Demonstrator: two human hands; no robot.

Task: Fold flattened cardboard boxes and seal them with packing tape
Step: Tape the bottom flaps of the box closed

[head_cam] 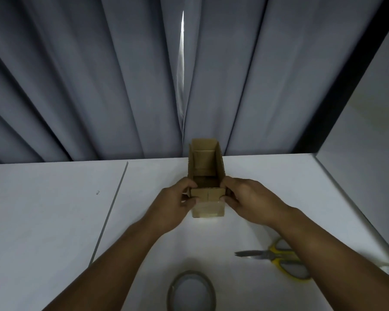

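Reaching forward over the white desk (54, 209) with both forearms, converging on one spot. Gripping the near end of the cardboard box (219, 162) with the left hand (177, 198), fingers curled over the left wall and thumb pressed on the near face. Mirroring that with the right hand (245, 198), curled round the right corner, thumb on the same face. Holding the box between the two hands, open side up, far end pointing at the grey curtain (99, 86). Resting on the desk, nearer the body: a tape roll (190, 274) lying flat between the forearms, and yellow-handled scissors (276, 255) partly under the right forearm, blades pointing left.
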